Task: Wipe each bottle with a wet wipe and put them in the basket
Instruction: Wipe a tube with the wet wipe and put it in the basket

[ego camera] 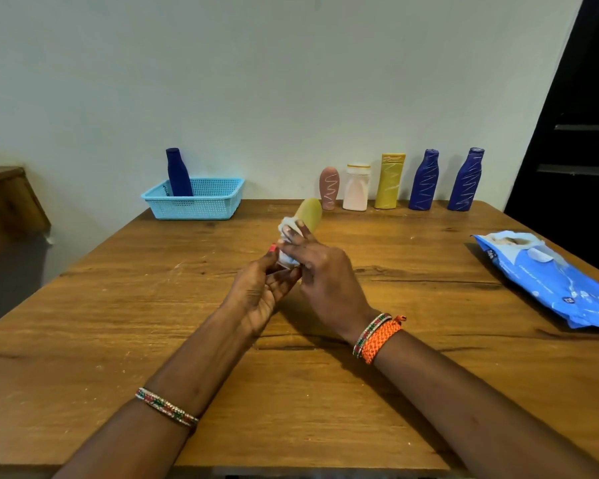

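Over the middle of the wooden table (118,340), my left hand (260,292) grips the lower end of a yellow-green bottle (310,212), which points away from me and tilts up. My right hand (320,278) holds a white wet wipe (287,233) wrapped against the bottle's side. A light blue basket (201,203) stands at the back left with one dark blue bottle (177,172) upright in it. Along the back edge stand a pink bottle (329,188), a white bottle (356,188), a yellow bottle (390,181) and two dark blue bottles (424,181) (465,181), several with white scribbles.
A blue pack of wet wipes (547,274) lies at the table's right edge. A wall rises right behind the table. A brown piece of furniture (7,202) stands to the left, and a dark doorway (581,115) opens at the right.
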